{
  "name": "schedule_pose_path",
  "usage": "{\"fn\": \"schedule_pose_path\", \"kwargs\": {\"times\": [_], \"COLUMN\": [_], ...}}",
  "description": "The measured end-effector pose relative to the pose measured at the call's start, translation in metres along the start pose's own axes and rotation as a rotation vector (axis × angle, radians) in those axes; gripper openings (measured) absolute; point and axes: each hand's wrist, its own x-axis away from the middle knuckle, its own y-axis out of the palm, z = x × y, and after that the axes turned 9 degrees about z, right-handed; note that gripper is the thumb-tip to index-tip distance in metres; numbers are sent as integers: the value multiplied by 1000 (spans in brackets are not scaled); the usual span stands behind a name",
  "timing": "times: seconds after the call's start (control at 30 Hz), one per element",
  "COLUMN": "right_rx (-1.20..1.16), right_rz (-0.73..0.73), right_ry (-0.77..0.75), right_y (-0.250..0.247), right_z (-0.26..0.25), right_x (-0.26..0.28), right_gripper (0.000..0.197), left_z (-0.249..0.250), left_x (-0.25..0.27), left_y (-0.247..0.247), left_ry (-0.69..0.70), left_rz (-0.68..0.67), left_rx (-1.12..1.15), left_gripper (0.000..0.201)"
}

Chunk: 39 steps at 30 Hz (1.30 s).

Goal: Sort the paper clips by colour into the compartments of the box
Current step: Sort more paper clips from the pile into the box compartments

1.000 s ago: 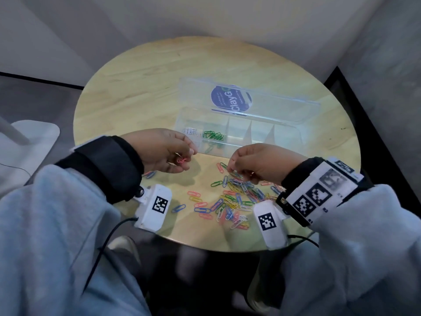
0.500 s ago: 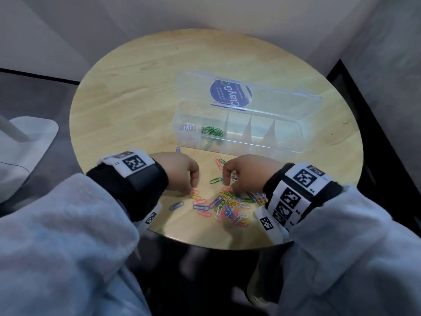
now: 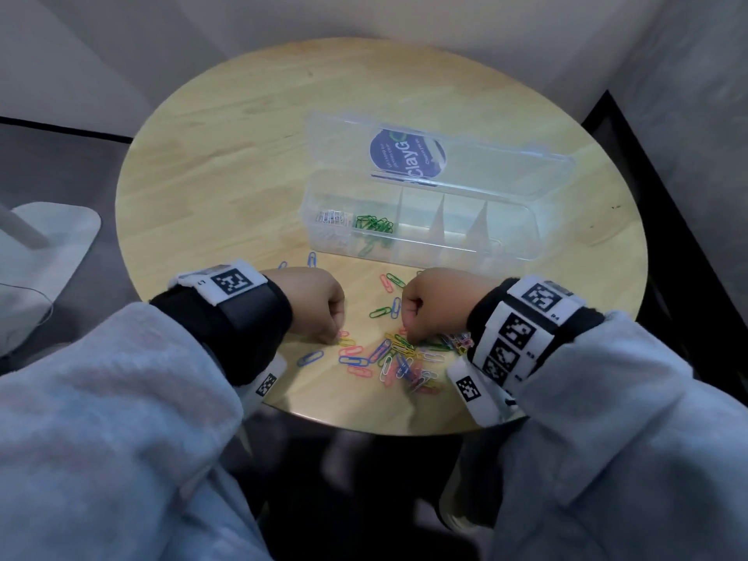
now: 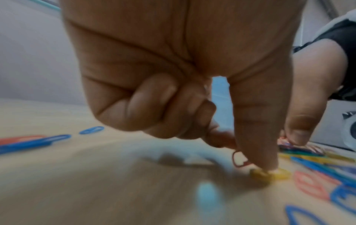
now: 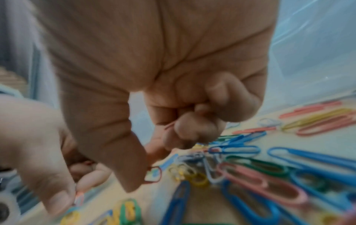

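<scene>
I see the box (image 3: 421, 236) lying behind the loose paper clips (image 3: 398, 358) on the table (image 3: 226, 164), its lid (image 3: 445, 155) folded back behind it. My hands seem to sit at either side of the heap, left hand (image 3: 311, 303) and right hand (image 3: 439, 303).

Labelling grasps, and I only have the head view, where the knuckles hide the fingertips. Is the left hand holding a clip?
Observer: Yes. In the left wrist view a red clip hangs from the curled fingers of the left hand.
Operator: Anything else under it?
Observer: One straight finger presses its tip on a yellow clip lying on the table.
Operator: Right hand?
Observer: In the right wrist view the right hand pinches a second red clip at the edge of the pile.
</scene>
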Motion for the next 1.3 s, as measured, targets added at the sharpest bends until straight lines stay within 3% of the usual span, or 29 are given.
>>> {"fn": "schedule_pose_path", "kwargs": {"times": [0.13, 0.33, 0.5, 0.63, 0.73, 0.83, 0.9, 1.07, 1.13, 1.3], "right_rx": [-257, -858, -780, -693, -398, -91, 23, 143, 187, 207], "right_rz": [13, -70, -137, -159, -113, -68, -76, -105, -75, 27], "right_ry": [29, 76, 103, 129, 8, -105, -125, -145, -185, -233], "right_y": [-9, -7, -5, 2, 4, 6, 7, 17, 23, 20], "right_z": [8, 9, 12, 11, 7, 5, 5, 10, 9, 4], "right_x": [1, -2, -2, 1, 10, 21, 25, 25, 25, 23], "right_gripper": [8, 25, 29, 24, 6, 6, 10, 27, 29, 12], "left_z": [-5, -6, -8, -3, 4, 7, 8, 18, 23, 27], "left_x": [4, 11, 7, 6, 6, 10, 12, 15, 17, 17], "left_y": [-15, -31, -31, -25, -21, -14, -6, 14, 15, 12], "left_ry": [-2, -46, -111, -157, -168, -40, 14, 51, 64, 96], "left_rz": [-17, -9, -68, -87, -85, -80, -34, -60, 5, 51], "left_rx": [215, 761, 941, 863, 727, 354, 101, -39, -139, -211], "left_gripper": [18, 32, 23, 33, 29, 6, 11, 31, 31, 22]}}
